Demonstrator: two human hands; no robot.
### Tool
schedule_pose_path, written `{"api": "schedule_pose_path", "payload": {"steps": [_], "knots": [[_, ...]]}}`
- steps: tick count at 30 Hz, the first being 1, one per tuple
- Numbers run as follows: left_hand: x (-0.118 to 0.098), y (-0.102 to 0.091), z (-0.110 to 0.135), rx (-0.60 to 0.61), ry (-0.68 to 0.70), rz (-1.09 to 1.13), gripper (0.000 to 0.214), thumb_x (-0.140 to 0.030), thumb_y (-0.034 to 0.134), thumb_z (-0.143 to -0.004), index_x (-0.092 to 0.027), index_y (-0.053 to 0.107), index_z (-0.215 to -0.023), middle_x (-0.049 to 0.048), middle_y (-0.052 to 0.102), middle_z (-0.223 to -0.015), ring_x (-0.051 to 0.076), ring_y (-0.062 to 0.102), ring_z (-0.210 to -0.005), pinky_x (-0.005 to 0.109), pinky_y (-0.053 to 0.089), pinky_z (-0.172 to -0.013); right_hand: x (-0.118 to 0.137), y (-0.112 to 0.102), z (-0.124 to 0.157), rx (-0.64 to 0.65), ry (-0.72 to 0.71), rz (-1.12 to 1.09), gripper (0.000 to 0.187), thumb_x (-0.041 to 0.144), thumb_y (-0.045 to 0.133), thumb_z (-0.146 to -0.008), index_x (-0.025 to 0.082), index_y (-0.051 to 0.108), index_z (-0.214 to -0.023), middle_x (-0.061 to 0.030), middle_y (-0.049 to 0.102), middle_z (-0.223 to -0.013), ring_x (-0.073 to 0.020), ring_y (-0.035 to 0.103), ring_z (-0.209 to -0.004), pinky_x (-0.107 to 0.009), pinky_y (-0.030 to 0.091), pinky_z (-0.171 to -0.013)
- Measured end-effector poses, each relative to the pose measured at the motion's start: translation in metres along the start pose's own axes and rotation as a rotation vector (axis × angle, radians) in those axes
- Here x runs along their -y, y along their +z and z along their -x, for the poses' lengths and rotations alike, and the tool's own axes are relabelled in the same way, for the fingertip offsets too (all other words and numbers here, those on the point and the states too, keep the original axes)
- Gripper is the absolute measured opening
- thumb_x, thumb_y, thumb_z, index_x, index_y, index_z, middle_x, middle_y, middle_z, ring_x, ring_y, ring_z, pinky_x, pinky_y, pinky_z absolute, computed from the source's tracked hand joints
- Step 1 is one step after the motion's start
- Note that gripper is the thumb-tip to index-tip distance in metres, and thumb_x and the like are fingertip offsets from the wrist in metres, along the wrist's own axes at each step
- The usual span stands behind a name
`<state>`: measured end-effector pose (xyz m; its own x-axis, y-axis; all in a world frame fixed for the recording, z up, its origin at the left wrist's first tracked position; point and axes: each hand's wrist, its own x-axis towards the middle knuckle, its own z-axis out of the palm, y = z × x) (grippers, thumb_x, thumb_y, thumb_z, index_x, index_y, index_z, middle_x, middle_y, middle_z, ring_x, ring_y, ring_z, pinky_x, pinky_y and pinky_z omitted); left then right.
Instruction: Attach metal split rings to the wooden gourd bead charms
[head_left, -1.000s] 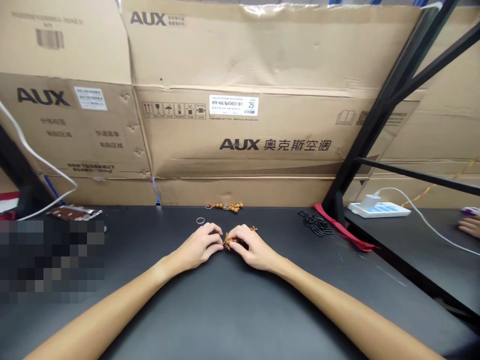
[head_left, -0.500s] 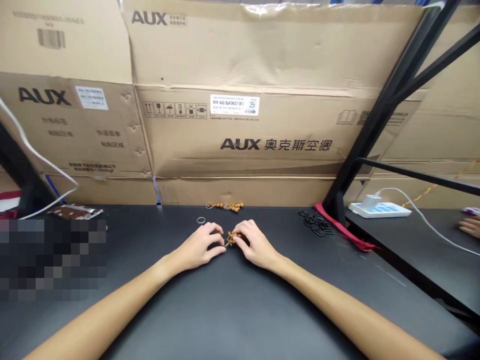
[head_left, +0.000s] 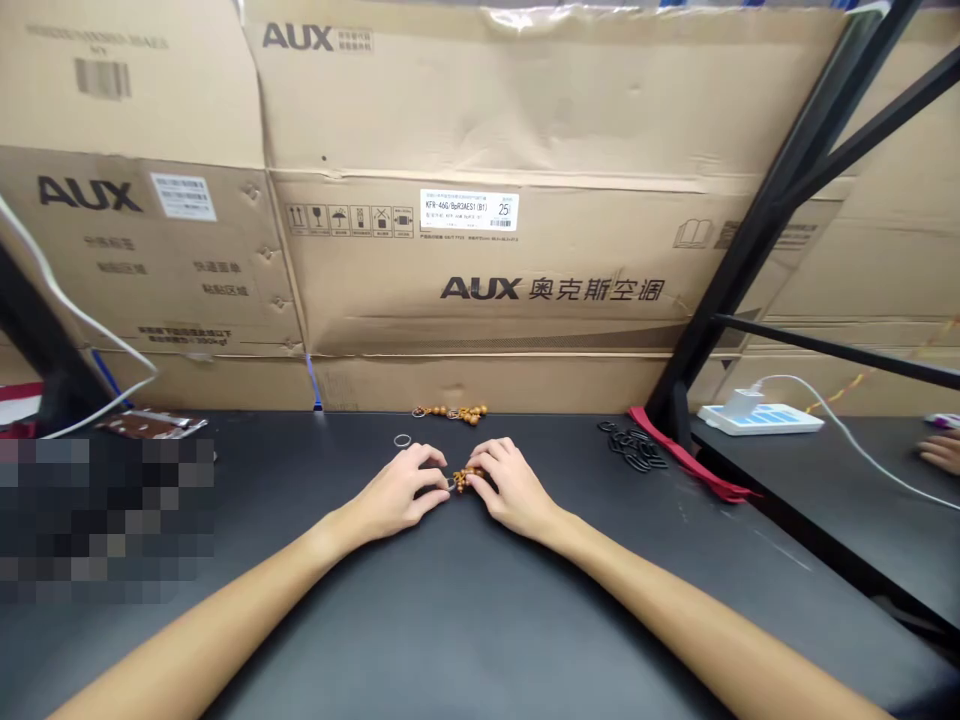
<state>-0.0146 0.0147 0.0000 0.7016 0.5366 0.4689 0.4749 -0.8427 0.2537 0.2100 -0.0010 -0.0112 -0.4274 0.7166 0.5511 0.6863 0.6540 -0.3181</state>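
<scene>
Both my hands rest on the black table (head_left: pixel 465 620), fingertips meeting over a small cluster of brown wooden beads (head_left: pixel 466 476). My left hand (head_left: pixel 401 495) is curled, thumb and forefinger pinching the beads' left end, where a small metal piece shows. My right hand (head_left: pixel 510 485) is closed over the beads from the right and covers part of them. A loose metal ring (head_left: pixel 402 440) lies just beyond my left hand. Another string of wooden beads (head_left: pixel 454 411) lies farther back by the boxes.
Large AUX cardboard boxes (head_left: pixel 480 270) wall off the table's far edge. A pile of black rings (head_left: pixel 634 447) and a red strip (head_left: pixel 686 460) lie to the right by a black rack post (head_left: pixel 750 240). A white power strip (head_left: pixel 757 418) and another person's hand (head_left: pixel 941 452) are at the far right.
My right hand has shifted slightly up and to the left with the beads. The left hand has stayed almost still, still pinching at the same spot.
</scene>
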Motion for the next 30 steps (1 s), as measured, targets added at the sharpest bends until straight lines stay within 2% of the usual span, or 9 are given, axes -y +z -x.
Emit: {"api": "schedule_pose_path", "payload": {"steps": [3, 7, 13, 17, 20, 23, 27, 30], "knots": [[-0.002, -0.001, 0.001, -0.005, 0.006, -0.032, 0.014, -0.029, 0.056, -0.089, -0.019, 0.065, -0.087, 0.0076, 0.055, -0.11, 0.02, 0.054, -0.1, 0.036, 0.044, -0.093, 0.005, -0.002, 0.001, 0.034, -0.062, -0.009, 0.009, 0.025, 0.053, -0.091, 0.02, 0.061, -0.091, -0.0075, 0.059, -0.104, -0.0224, 0.048, -0.101, -0.04, 0.041, -0.088], [-0.003, -0.001, 0.0, -0.007, 0.065, -0.078, 0.019, -0.023, 0.048, -0.093, -0.019, 0.065, -0.086, 0.0081, 0.056, -0.11, 0.02, 0.053, -0.101, 0.037, 0.044, -0.092, 0.01, -0.003, 0.001, 0.064, -0.127, -0.031, 0.01, 0.028, 0.056, -0.09, 0.022, 0.062, -0.094, -0.0069, 0.058, -0.11, -0.0219, 0.047, -0.104, -0.04, 0.04, -0.089], [-0.004, -0.001, -0.001, -0.009, 0.048, -0.063, 0.019, -0.022, 0.046, -0.094, -0.019, 0.064, -0.088, 0.008, 0.055, -0.113, 0.02, 0.053, -0.101, 0.036, 0.045, -0.092, 0.0, 0.001, 0.0, -0.027, 0.008, 0.058, 0.011, 0.027, 0.055, -0.089, 0.02, 0.063, -0.091, -0.01, 0.058, -0.107, -0.025, 0.047, -0.103, -0.043, 0.041, -0.087], [-0.004, -0.001, 0.0, 0.001, 0.04, -0.071, 0.016, -0.028, 0.051, -0.092, -0.018, 0.064, -0.09, 0.0083, 0.056, -0.111, 0.02, 0.053, -0.1, 0.037, 0.045, -0.092, 0.004, -0.001, 0.001, 0.023, -0.069, 0.015, 0.011, 0.028, 0.055, -0.09, 0.021, 0.063, -0.091, -0.0085, 0.057, -0.112, -0.0238, 0.047, -0.106, -0.043, 0.041, -0.089], [-0.004, -0.001, 0.0, 0.002, 0.079, -0.077, 0.016, -0.025, 0.05, -0.093, -0.018, 0.064, -0.091, 0.0083, 0.056, -0.11, 0.02, 0.053, -0.099, 0.037, 0.045, -0.091, 0.008, -0.003, 0.001, 0.055, -0.111, -0.012, 0.011, 0.029, 0.056, -0.09, 0.023, 0.064, -0.093, -0.008, 0.056, -0.116, -0.0236, 0.047, -0.108, -0.044, 0.04, -0.09], [-0.003, -0.001, -0.001, -0.002, 0.099, -0.082, 0.019, -0.021, 0.045, -0.094, -0.019, 0.064, -0.089, 0.0082, 0.056, -0.11, 0.02, 0.053, -0.099, 0.036, 0.045, -0.09, 0.006, -0.002, 0.001, 0.031, -0.083, -0.013, 0.011, 0.029, 0.056, -0.09, 0.023, 0.064, -0.092, -0.0088, 0.057, -0.113, -0.0242, 0.047, -0.107, -0.045, 0.041, -0.09], [-0.004, -0.002, -0.002, 0.004, 0.054, -0.08, 0.019, -0.021, 0.044, -0.095, -0.019, 0.062, -0.088, 0.0079, 0.055, -0.111, 0.02, 0.053, -0.1, 0.035, 0.045, -0.091, 0.0, 0.001, 0.0, -0.054, 0.008, 0.056, 0.011, 0.027, 0.057, -0.088, 0.02, 0.065, -0.091, -0.0117, 0.056, -0.113, -0.0274, 0.045, -0.109, -0.048, 0.042, -0.09], [-0.005, -0.001, -0.002, 0.01, 0.037, -0.074, 0.018, -0.021, 0.045, -0.094, -0.018, 0.062, -0.089, 0.0078, 0.056, -0.11, 0.02, 0.053, -0.099, 0.035, 0.045, -0.091, 0.001, 0.001, 0.001, -0.047, -0.026, 0.034, 0.011, 0.027, 0.057, -0.089, 0.021, 0.065, -0.092, -0.0111, 0.055, -0.115, -0.0267, 0.045, -0.109, -0.048, 0.042, -0.091]]}}
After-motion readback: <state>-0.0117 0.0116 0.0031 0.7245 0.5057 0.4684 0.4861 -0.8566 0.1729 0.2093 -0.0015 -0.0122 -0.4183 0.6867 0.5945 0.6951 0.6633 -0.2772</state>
